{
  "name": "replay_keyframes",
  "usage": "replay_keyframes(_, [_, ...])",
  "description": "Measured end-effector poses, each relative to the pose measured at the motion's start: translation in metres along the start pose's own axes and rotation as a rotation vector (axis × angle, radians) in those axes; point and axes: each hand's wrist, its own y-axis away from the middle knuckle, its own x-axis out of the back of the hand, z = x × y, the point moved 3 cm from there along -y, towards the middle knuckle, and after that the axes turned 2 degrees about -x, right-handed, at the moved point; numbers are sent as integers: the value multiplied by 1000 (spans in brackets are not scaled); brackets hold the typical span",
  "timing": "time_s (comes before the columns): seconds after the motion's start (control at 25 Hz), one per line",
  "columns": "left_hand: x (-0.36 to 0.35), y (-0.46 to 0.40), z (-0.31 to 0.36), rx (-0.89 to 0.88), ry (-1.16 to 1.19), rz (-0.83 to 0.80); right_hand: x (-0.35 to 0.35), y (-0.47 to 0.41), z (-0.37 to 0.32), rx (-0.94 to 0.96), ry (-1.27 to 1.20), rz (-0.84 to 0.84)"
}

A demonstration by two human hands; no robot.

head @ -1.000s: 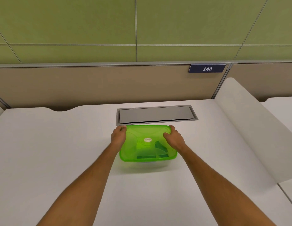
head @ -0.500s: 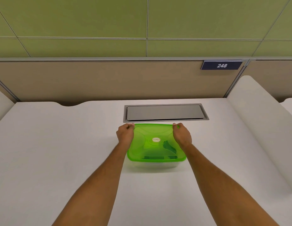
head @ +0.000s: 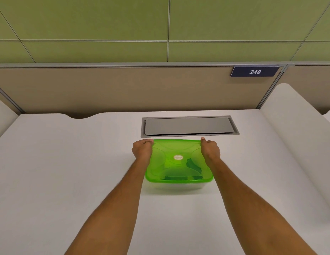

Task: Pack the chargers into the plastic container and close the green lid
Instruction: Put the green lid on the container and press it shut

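A translucent green lid (head: 176, 165) with a round white sticker covers the clear plastic container (head: 179, 186) on the white desk. Dark shapes of the chargers (head: 192, 166) show through the lid at its right and front. My left hand (head: 142, 150) grips the lid's far left corner, fingers curled over the edge. My right hand (head: 209, 150) grips the far right corner the same way. The container's walls show only along the front.
A grey cable hatch (head: 189, 126) is set into the desk just behind the container. A beige partition with a "248" sign (head: 254, 71) stands at the back. White curved dividers (head: 293, 144) border the desk on both sides.
Both hands have slid from the lid's side edges to its far corners. The view has shifted, so the container sits further right in the frame.
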Motion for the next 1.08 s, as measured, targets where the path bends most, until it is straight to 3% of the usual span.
replay_keyframes(0.32, [1, -2, 2, 41, 34, 25, -1, -5, 1, -24, -50, -11])
replay_keyframes(0.48, [2, -1, -6, 40, 70, -51, -1, -5, 3, -11, -45, 9])
replay_keyframes(0.84, [2, 2, -8, -80, 4, -35, 4, -11, 0, -130, -163, -89])
replay_keyframes(0.96, [3, 5, -4, -122, -42, -28, 8, -5, -2, -41, -82, -91])
replay_keyframes(1.08, [7, 8, -8, -143, -135, -45, 15, 11, 2, 84, 159, -71])
